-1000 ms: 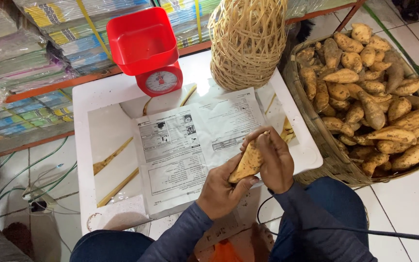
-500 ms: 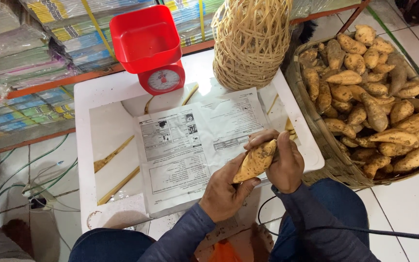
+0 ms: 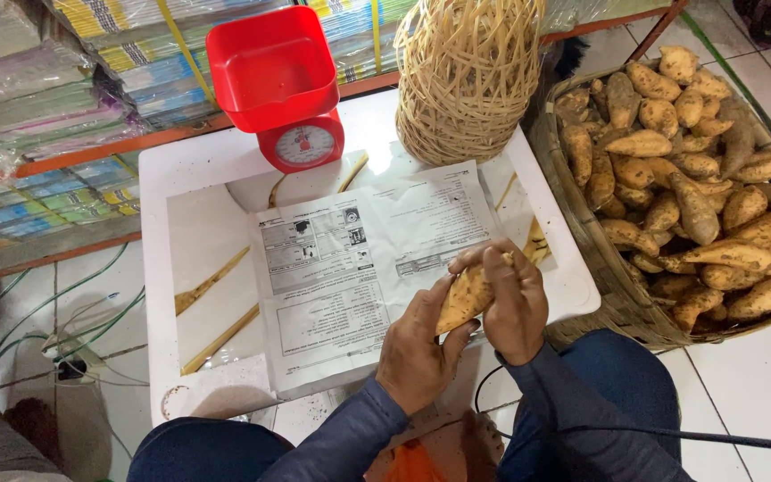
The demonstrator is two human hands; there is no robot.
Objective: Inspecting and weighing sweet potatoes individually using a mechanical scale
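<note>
My left hand (image 3: 417, 353) and my right hand (image 3: 512, 303) both grip one tan sweet potato (image 3: 462, 299), held over the near right part of a white table (image 3: 189, 174). The left hand cups its lower end; the right hand's fingers curl over its upper end and hide it. A printed sheet of paper (image 3: 341, 277) lies on the table under the hands.
A round woven basket (image 3: 595, 259) full of sweet potatoes (image 3: 671, 170) stands at the right. A red kitchen scale (image 3: 283, 85) and a bundle of tan rubber bands (image 3: 466, 71) sit at the table's far side. Shelves of stacked goods (image 3: 73, 80) run behind; cables (image 3: 64, 348) lie on the floor left.
Both hands have kept hold of the sweet potato and shifted slightly, with the right fingers sliding further over its upper end.
</note>
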